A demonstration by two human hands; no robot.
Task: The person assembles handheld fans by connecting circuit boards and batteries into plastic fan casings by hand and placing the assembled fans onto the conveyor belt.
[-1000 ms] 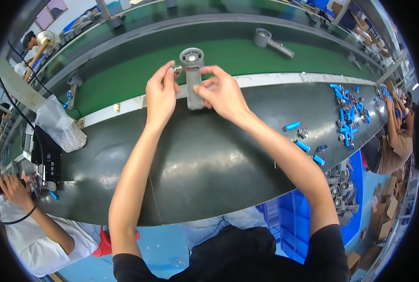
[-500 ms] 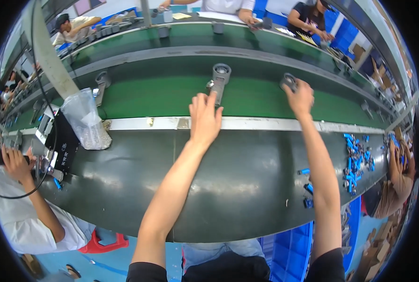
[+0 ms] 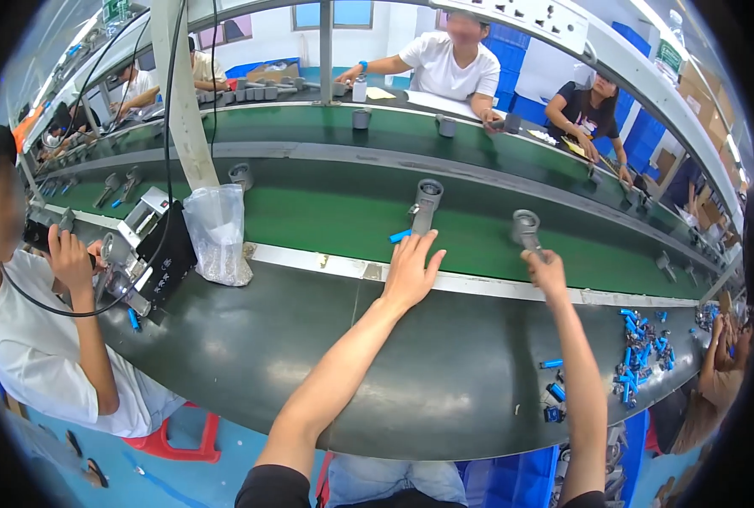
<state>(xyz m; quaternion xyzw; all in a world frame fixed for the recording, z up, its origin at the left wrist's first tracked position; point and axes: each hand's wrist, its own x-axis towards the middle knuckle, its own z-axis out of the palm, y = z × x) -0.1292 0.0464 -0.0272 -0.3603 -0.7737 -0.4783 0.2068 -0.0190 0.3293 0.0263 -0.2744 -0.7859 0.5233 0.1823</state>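
Reaching far across the dark work table [image 3: 250, 356], both forearms stretch toward the green conveyor belt [image 3: 326, 216]. The left hand [image 3: 411, 271] lies flat at the belt's near edge, fingers extended and only slightly apart, palm down over the pale metal strip [image 3: 478, 286] that borders the belt. Its fingertips end just beside a small blue piece [image 3: 400, 236] and the near end of a grey metal part [image 3: 423, 206].

That grey metal part lies on the belt with its long axis running near to far, tilted a little to the right; its round ring-shaped head points away to the far side, and its narrower shank points back at the left hand.

The right hand [image 3: 546, 267] is curled around the near end of a second grey part [image 3: 527, 231], fingers closed on its shank. This part's long axis also runs near to far, leaning slightly left, ring end on the far side and still over the belt.

On the table's right end lies a scatter of blue pieces [image 3: 643, 347]. At the left stand a clear plastic bag [image 3: 218, 237] and a black box [image 3: 161, 254], beside a seated person in a white shirt [image 3: 34, 364]. More people sit at the far side of the line.
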